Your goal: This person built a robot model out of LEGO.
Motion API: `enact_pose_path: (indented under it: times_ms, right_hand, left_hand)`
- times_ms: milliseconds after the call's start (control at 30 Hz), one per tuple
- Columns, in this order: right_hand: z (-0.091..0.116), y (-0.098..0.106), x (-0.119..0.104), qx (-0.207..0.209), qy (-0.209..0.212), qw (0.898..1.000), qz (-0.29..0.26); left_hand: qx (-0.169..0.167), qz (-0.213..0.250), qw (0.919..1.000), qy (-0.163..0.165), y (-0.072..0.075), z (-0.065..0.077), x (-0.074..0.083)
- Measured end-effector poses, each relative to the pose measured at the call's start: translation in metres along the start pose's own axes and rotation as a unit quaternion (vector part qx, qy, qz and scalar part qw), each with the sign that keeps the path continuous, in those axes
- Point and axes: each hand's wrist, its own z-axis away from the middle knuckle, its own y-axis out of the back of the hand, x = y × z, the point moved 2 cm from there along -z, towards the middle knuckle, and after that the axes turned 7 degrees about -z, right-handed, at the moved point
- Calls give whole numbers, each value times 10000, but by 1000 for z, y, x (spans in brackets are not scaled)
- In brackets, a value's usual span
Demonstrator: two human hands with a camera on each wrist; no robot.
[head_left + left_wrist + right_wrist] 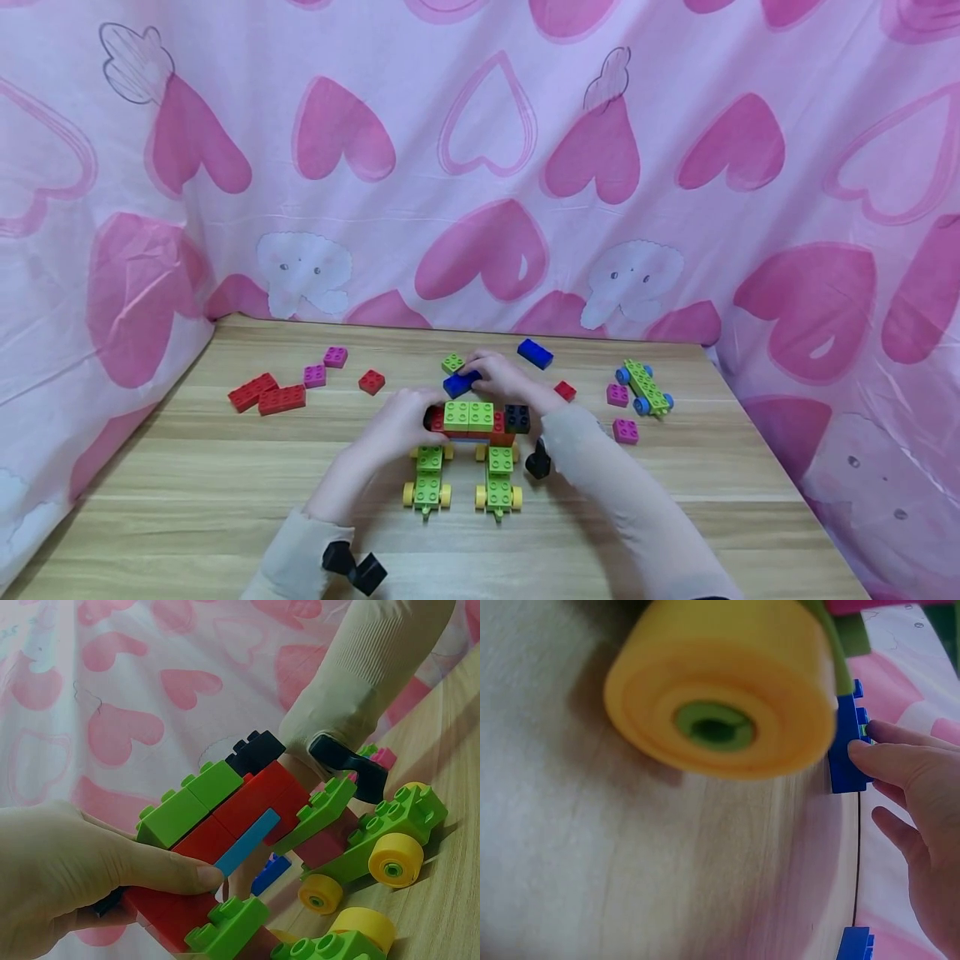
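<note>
My left hand [396, 427] grips the left end of a toy brick build [202, 806], its thumb on the side by a light-blue strip [251, 840]. This build has red bricks [262, 795], lime bricks on top and a black brick [517, 418] at the right end. Beneath it stand two lime wheeled bases [428, 487] with yellow wheels [395, 860]. Beyond the build, my right hand [504, 379] touches a blue brick [457, 386] with its fingertips; the fingers look fairly straight. Beside that brick lies a small lime brick [452, 363].
Red bricks [282, 400] and pink bricks [315, 376] lie to the left, with a small red brick [371, 382] nearer the middle. Another blue brick [535, 353] lies at the back. On the right are a lime car base [647, 387] with blue wheels and pink bricks [625, 431].
</note>
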Motion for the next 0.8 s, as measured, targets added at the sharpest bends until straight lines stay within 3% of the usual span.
enact_pose_path:
  times_ms: [400,667,800]
  right_hand:
    - [1,1,1,86,-171,9998,-39]
    - [-1,-3,0,-163,-456,9987,-178]
    - [-3,-4,-1,-162,-408,9989,-163]
  left_hand:
    - [-41,30,10000,34,0,0,-1]
    - [-23,-16,10000,6,0,-1,-1]
    - [2,-35,10000,-63,0,-1,-2]
